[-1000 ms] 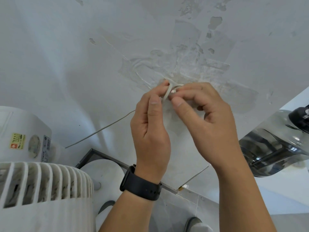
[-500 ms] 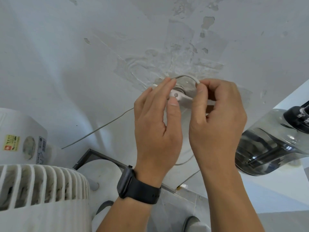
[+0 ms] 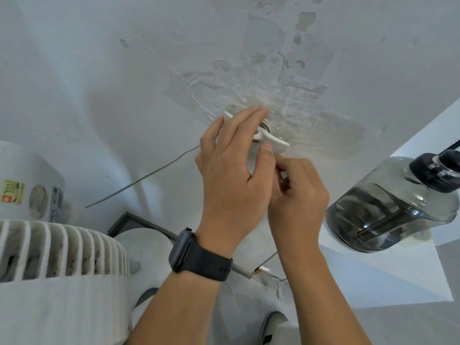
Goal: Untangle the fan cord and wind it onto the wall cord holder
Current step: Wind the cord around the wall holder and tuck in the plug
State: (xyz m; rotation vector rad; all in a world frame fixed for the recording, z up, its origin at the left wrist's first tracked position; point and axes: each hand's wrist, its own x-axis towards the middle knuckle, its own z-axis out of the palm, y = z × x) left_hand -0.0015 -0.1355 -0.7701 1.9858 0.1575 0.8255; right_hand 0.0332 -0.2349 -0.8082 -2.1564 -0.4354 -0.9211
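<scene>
The white cord holder is fixed to the patched white wall. My left hand, with a black watch on its wrist, lies over the holder with straight fingers, the thumb just under the holder's right arm. My right hand sits below and right of the holder, fingers curled tight as if pinching the cord; that part of the cord is hidden behind both hands. A thin grey stretch of fan cord runs from behind my left hand down-left toward the white fan.
A smoky transparent water jug with a black cap stands on a white ledge at the right. A white appliance with a yellow label is at the left. A dark metal frame lies below the hands.
My right hand has dropped from above the holder to below and right of it, taking the cord loop out of sight. My left hand stays flat on the holder.
</scene>
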